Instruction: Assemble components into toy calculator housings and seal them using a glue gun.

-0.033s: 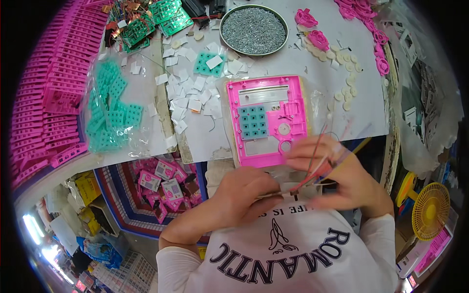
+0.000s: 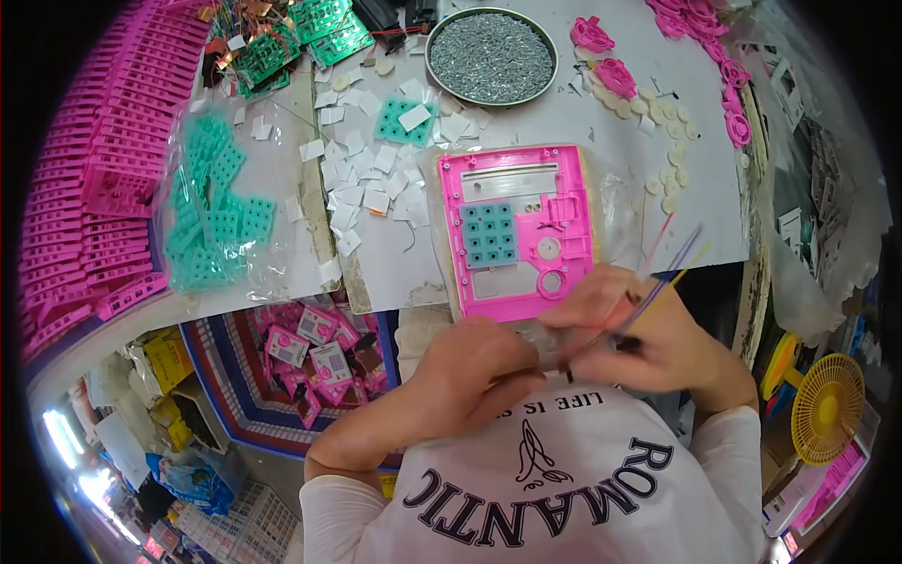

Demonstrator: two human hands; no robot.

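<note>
My left hand is held at my chest, fingers curled together; what they grip is hidden. Close on its right, my right hand is closed around a bundle of thin coloured wires, blurred by motion. Red, blue and yellow wire ends fan out above the knuckles. Just beyond both hands lies a pink plastic casing, open side up, on a padded, plastic-wrapped base. A teal rubber keypad is seated in its left part. A round pale disc and a pink ring sit on its right side.
A round tin of small screws stands behind the casing. White paper pieces, a bag of teal keypads, green circuit boards and stacked pink casings lie leftward. A basket sits below; a yellow fan is at right.
My right hand has drawn in around the wires, its fingers less spread than before, and the wire ends now swing up and rightward. My left hand has barely moved.
</note>
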